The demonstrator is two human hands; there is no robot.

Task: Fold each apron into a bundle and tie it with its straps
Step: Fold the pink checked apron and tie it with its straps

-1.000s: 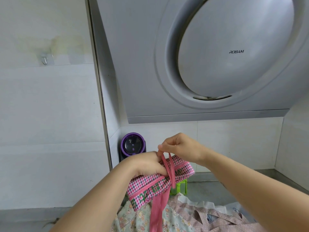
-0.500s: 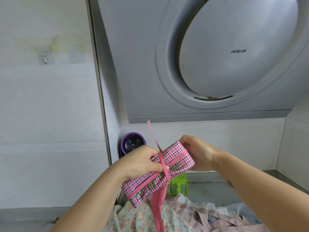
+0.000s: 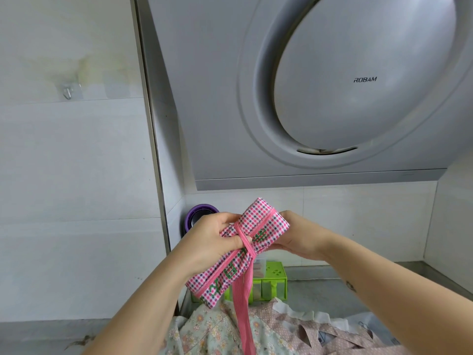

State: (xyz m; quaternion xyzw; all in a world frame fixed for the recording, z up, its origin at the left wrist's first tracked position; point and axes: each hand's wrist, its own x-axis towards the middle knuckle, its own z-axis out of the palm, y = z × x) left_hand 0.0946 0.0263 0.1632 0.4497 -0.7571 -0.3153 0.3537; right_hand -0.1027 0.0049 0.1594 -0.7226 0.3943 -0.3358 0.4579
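Pink checked apron bundle (image 3: 238,254) with green marks, pink striped strap (image 3: 244,311), green box (image 3: 272,283), purple ring (image 3: 201,213), flowery pale green cloth (image 3: 204,331), dotted pink cloth (image 3: 294,331), grey hood (image 3: 320,98)

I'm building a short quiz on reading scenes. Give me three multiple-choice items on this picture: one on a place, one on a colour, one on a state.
1. Where does the green box stand?
A. on the counter, lower in view than the checked bundle
B. on top of the hood
C. on the wall hook

2. What colour is the strap wound round the checked bundle?
A. blue
B. pink
C. yellow

3. How is the checked bundle now?
A. lying untouched
B. hanging from a hook
C. held up by the left hand and the right hand

Answers: 1 A, the box sits on the grey surface under the bundle's lower end. 2 B, its pink tails hang down from the crossing. 3 C, both hands grip it in the air.
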